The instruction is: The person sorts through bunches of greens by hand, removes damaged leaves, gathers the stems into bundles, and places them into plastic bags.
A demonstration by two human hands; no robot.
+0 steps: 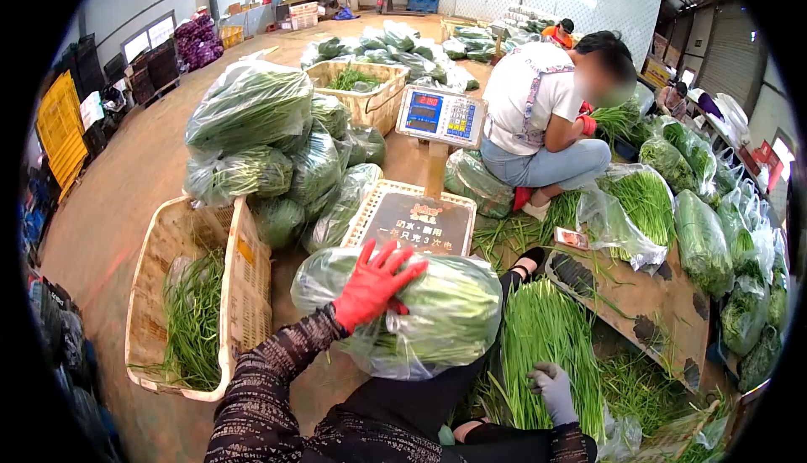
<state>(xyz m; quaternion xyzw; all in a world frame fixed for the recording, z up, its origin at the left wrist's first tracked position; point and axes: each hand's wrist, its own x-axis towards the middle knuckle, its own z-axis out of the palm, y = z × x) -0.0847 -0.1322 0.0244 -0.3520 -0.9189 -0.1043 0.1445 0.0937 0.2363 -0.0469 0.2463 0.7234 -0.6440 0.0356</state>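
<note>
My left hand [378,285], in a red glove, lies with fingers spread on top of a clear plastic bag of long green leaves [445,312]. The bag rests on its side over my lap, against the front of the scale. My right hand [552,389], in a grey glove, is low over a large pile of loose garlic chives [546,328]. Its fingers are loosely bent and slightly apart, with no bunch visible in them. Beyond the bag stands a digital scale with a lit display [440,116] and a basket-like platform [420,221].
To the left is a yellowish crate [139,320] holding loose chives, beside stacked bags of greens [252,110]. A co-worker [538,102] in a white top sits ahead with greens. More filled bags [704,240] line the right side, near a flat board [630,312].
</note>
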